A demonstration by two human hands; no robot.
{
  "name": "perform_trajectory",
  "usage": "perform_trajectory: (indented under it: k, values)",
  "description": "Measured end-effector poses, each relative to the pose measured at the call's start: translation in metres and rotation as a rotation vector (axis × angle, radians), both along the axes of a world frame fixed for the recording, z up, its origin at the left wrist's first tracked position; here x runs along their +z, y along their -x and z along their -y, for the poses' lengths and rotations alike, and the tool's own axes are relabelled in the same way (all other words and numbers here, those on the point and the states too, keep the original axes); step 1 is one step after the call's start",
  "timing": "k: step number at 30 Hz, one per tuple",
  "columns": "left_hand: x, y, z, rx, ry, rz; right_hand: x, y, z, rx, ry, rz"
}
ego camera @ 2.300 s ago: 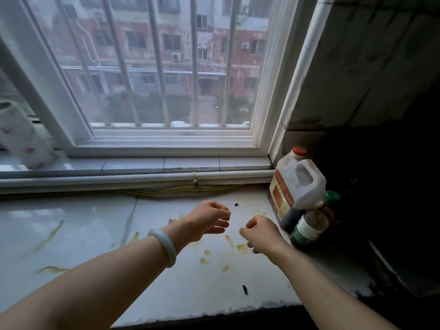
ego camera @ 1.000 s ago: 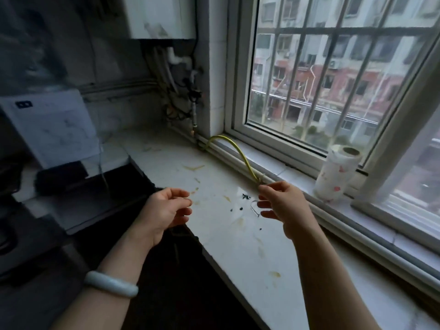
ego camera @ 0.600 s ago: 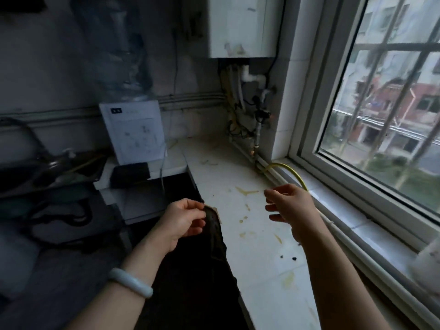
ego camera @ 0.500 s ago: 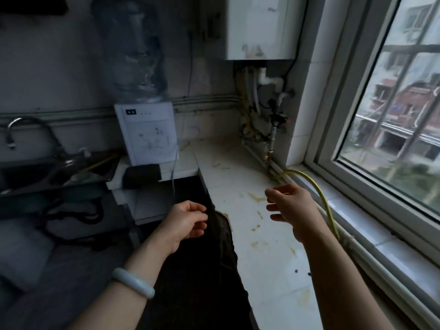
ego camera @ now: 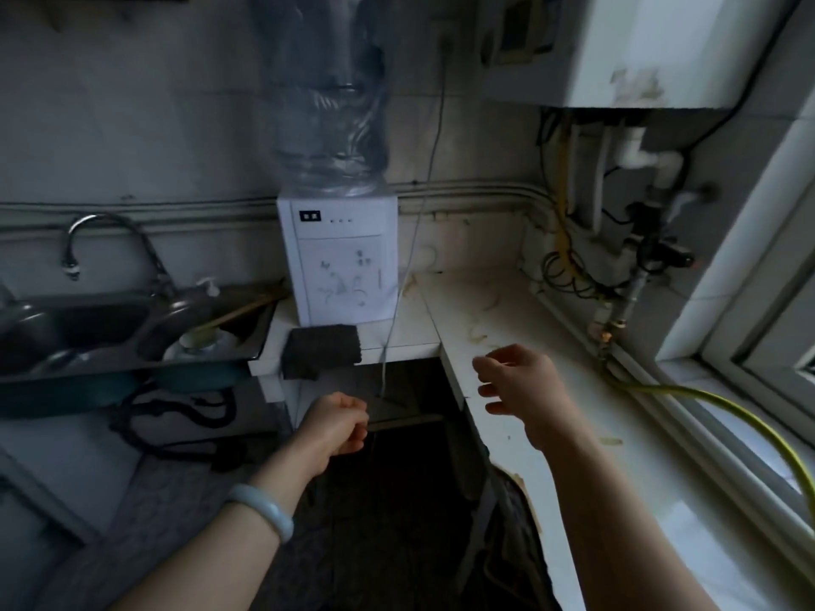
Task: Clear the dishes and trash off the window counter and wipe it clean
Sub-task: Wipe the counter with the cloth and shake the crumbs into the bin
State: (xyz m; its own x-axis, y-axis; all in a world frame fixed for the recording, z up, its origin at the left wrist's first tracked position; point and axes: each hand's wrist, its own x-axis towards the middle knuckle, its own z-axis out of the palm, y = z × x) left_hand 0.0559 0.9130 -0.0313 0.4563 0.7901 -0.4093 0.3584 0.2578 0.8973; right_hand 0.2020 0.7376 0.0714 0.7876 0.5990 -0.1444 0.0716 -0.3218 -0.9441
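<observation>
The white window counter (ego camera: 569, 381) runs along the right, marked with yellow stains and small specks. My right hand (ego camera: 522, 385) hovers over its left edge with fingers loosely bent and nothing in them. My left hand (ego camera: 337, 427) hangs lower, off the counter over the dark gap, its fingers curled into a fist; nothing shows inside it. A dark cloth (ego camera: 322, 352) is draped over the counter's front edge by the water dispenser. A bowl with chopsticks (ego camera: 205, 339) lies in the steel sink (ego camera: 88, 321) at left.
A white water dispenser (ego camera: 339, 262) with a large bottle stands in the corner. A yellow hose (ego camera: 727, 410) runs along the window sill. Pipes and a valve (ego camera: 635, 275) hang under the wall heater (ego camera: 639, 46). A thin cable (ego camera: 397, 310) dangles past the dispenser.
My view has swung left from the window to the sink corner. My left hand has dropped lower and closed tighter; my right hand stays over the counter's edge.
</observation>
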Motion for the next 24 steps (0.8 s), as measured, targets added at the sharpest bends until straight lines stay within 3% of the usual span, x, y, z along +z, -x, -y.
perform_trajectory:
  k: [6, 12, 24]
  values:
    - [-0.036, -0.015, -0.087, 0.141, 0.107, -0.080, -0.021, -0.018, -0.057, 0.062, 0.100, 0.028]
    - [-0.068, -0.050, -0.166, 0.267, 0.066, -0.237, -0.049, -0.066, -0.107, 0.124, 0.182, 0.026]
    - [-0.126, -0.079, -0.310, 0.237, -0.096, -0.761, -0.100, -0.131, -0.256, 0.347, 0.363, 0.060]
